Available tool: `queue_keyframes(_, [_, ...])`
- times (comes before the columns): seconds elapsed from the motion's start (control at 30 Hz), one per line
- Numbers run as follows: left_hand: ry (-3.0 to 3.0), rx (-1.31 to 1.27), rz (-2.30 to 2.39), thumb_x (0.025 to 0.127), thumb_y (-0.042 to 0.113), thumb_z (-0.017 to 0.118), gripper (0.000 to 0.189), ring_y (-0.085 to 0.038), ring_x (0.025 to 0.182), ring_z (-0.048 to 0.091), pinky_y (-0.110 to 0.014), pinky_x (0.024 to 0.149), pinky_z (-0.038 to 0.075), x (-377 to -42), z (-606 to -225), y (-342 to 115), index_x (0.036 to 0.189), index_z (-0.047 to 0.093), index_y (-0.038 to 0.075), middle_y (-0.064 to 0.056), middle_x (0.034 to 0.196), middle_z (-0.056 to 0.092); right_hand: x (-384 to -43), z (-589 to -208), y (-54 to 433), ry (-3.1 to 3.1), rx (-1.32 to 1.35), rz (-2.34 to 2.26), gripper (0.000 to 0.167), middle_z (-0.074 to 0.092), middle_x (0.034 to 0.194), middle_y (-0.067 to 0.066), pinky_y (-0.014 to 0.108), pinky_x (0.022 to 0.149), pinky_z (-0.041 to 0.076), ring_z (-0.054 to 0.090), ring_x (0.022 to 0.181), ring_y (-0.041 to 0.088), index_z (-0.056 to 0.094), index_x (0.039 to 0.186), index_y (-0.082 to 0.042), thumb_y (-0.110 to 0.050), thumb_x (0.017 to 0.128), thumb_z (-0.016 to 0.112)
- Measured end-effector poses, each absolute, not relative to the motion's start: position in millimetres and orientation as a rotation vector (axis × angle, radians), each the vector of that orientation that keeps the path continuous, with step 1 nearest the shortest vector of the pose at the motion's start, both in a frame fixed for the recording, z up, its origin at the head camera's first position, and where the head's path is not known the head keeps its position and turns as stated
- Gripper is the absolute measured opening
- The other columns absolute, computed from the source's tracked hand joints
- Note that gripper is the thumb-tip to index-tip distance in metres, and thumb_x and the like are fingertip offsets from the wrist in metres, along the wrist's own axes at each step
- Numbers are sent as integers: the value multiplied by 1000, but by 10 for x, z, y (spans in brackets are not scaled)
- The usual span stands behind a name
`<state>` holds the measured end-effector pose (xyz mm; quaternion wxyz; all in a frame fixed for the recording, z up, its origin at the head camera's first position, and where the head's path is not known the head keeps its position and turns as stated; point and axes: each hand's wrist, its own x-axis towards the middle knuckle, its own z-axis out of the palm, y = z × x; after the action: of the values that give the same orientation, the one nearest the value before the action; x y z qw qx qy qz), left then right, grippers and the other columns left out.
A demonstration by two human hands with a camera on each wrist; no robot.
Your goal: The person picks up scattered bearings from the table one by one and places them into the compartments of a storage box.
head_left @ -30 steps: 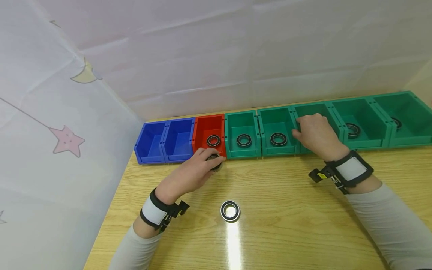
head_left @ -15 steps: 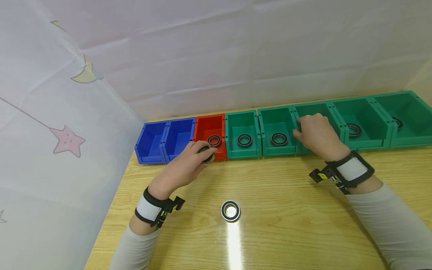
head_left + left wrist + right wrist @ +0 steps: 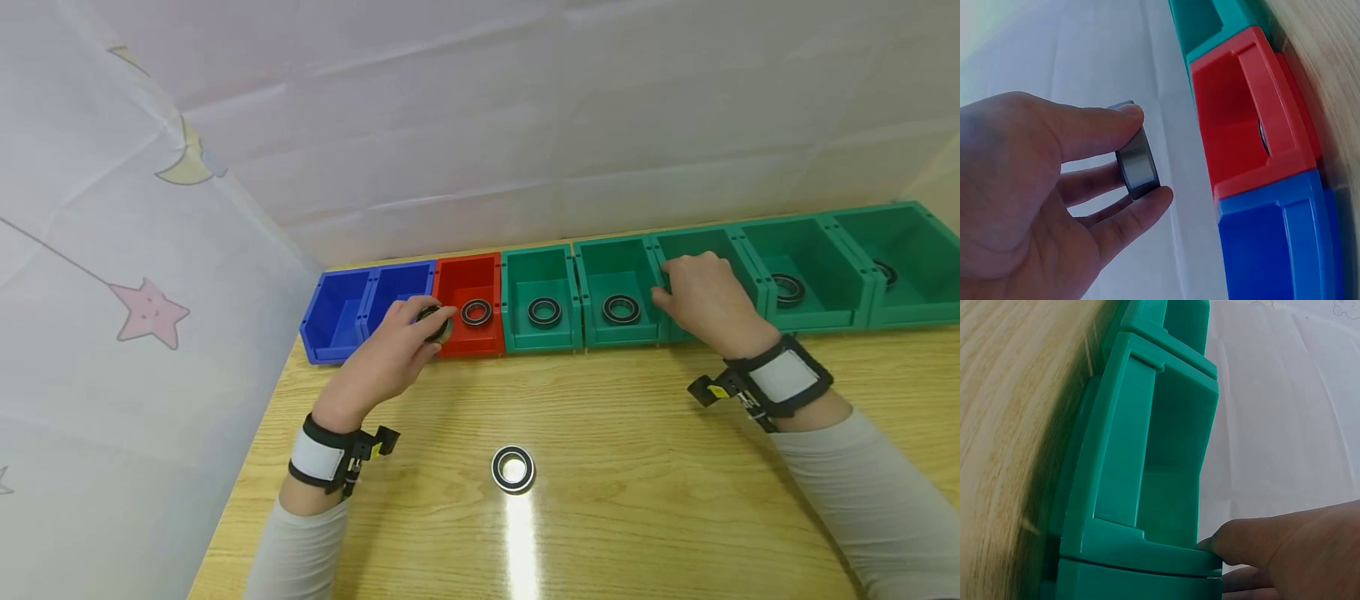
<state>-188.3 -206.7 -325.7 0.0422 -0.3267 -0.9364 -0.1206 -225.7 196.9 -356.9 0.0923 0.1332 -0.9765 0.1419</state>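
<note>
My left hand (image 3: pixel 390 354) pinches a ball bearing (image 3: pixel 1137 164) between thumb and fingertips, its metal rim showing in the left wrist view. In the head view this bearing is over the front of the second blue bin (image 3: pixel 401 292), beside the red bin (image 3: pixel 467 267). One bearing (image 3: pixel 476 313) lies in the red bin. My right hand (image 3: pixel 708 296) grips the side walls where two green bins meet, thumb at the rim of one green bin (image 3: pixel 1125 450). Its other fingers are partly hidden. Another bearing (image 3: pixel 513 469) lies flat on the wooden table (image 3: pixel 615 517).
Bins stand side by side along the wall: blue at left, red, then several green ones. Bearings lie in green bins, including one bearing (image 3: pixel 544 312) right of the red bin and another bearing (image 3: pixel 621 309) beyond it. A papered wall (image 3: pixel 480 125) rises behind.
My left hand has carried its bearing left and slightly away from me, from the front of the red bin to the second blue bin. My right hand has stayed in place.
</note>
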Motion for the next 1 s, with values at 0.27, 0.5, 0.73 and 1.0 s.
queue_keyframes(0.27, [-2913, -889, -386, 96, 10, 64, 50, -33, 122, 45, -43, 94, 53, -1989, -3304, -2178, 144, 51, 11, -15, 141, 48, -2271, -3587, 1974, -2879, 413, 408, 25, 36, 51, 2, 27, 41, 28, 40, 41, 17, 60, 71, 2, -11, 89, 70])
queue_keyframes(0.5, [-2918, -841, -408, 97, 10, 61, 50, -34, 122, 45, -46, 94, 52, -2077, -3352, -2273, 146, 49, 11, -17, 141, 47, -2273, -3585, 1968, -2886, 408, 411, 23, 41, 52, 5, 28, 40, 30, 42, 41, 18, 64, 78, 7, -12, 89, 70])
queue_keyframes(0.73, [-2863, -844, -423, 97, 8, 61, 49, -37, 125, 44, -48, 96, 51, -2185, -3436, -2356, 145, 50, 5, -20, 142, 46, -2265, -3582, 1971, -2884, 415, 396, 22, 45, 52, 8, 28, 40, 31, 44, 40, 18, 65, 80, 8, -11, 89, 71])
queue_keyframes(1.0, [-2837, -823, -447, 98, 8, 60, 48, -41, 124, 44, -52, 97, 49, -2307, -3536, -2413, 144, 50, 3, -23, 141, 46, -2265, -3582, 1966, -2883, 407, 399, 23, 49, 54, 11, 29, 40, 32, 45, 41, 18, 66, 87, 11, -11, 89, 71])
